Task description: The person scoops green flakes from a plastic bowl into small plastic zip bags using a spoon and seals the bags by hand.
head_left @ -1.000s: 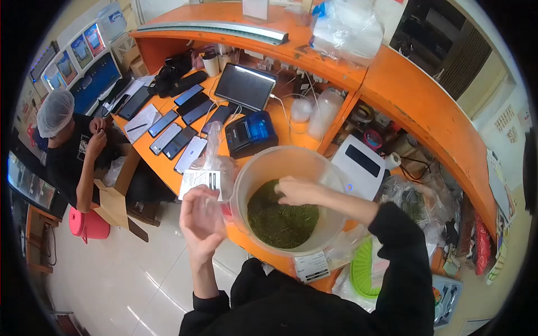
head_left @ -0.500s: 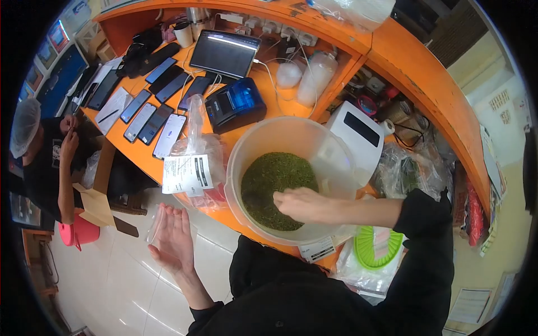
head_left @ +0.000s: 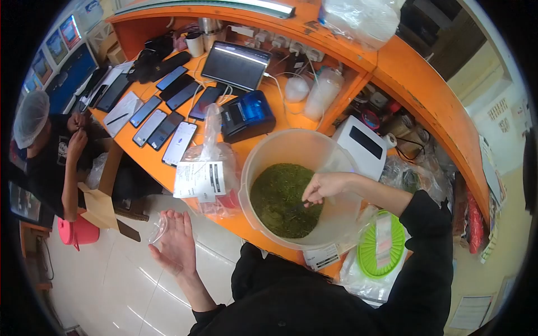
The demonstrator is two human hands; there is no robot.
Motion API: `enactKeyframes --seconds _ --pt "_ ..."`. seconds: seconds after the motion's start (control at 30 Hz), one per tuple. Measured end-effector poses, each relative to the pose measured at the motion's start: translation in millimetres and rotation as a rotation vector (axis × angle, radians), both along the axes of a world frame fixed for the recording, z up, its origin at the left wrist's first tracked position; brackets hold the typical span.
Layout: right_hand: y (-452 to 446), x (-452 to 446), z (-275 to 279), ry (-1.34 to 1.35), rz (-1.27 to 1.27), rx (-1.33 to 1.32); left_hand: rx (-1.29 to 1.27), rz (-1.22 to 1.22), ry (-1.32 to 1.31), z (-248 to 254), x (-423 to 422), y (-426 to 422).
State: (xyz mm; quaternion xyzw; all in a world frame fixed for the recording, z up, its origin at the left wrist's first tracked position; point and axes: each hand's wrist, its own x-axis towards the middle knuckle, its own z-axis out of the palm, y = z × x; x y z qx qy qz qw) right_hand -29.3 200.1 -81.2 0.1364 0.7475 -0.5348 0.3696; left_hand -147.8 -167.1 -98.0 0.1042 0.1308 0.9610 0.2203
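Observation:
My right hand [head_left: 328, 186] is over the large translucent bucket [head_left: 253, 225], fingers closed on the handle of a spoon [head_left: 297, 209]. The spoon's dark end is down in the dried green herb [head_left: 280, 196], partly hidden and hard to make out. To the left of the bucket, above the floor, my left hand [head_left: 176, 243] is held palm up with its fingers stretched. A small clear plastic bag [head_left: 159, 229] rests against these fingers on the thumb side; how it is gripped is not plain.
Beside the bucket stand a labelled plastic package [head_left: 199, 180] and a blue-black printer [head_left: 246, 116]. Several phones [head_left: 179, 144] and a tablet [head_left: 235, 64] lie behind. A green lid [head_left: 367, 252] and a white device [head_left: 358, 148] are at the right. A co-worker [head_left: 50, 162] sits left near a cardboard box [head_left: 103, 207].
My right hand has moved up and to the right within the bucket, with the spoon. The left hand stays nearly still with the bag. The whole view has shifted slightly.

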Motion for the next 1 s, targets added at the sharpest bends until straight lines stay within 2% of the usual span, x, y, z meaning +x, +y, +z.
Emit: enactKeyframes --seconds 0.13,0.43,0.63,0.8,0.83,0.9,0.93,1.0 --pt "9 -5 -7 -0.032 0.185 0.026 -0.055 0.076 0.015 -2 -3 -12" --pt "12 3 -4 0.125 0.152 0.105 -0.09 0.043 0.125 1 -27 0" --pt "9 10 4 0.308 0.16 0.089 -0.24 0.002 0.285 13 -41 37" --pt "5 6 39 0.433 0.112 0.196 -0.633 0.034 0.652 39 -37 70" --pt "5 5 53 0.453 0.096 0.215 -0.773 0.021 0.799 50 -37 73" --pt "6 7 79 0.627 0.057 0.252 -1.007 0.149 1.284 65 -42 87" --pt "7 9 91 0.716 0.036 0.269 -1.047 0.176 1.347 70 -40 93" --pt "11 13 119 0.699 0.007 0.331 -1.119 0.222 1.476 77 -35 107"
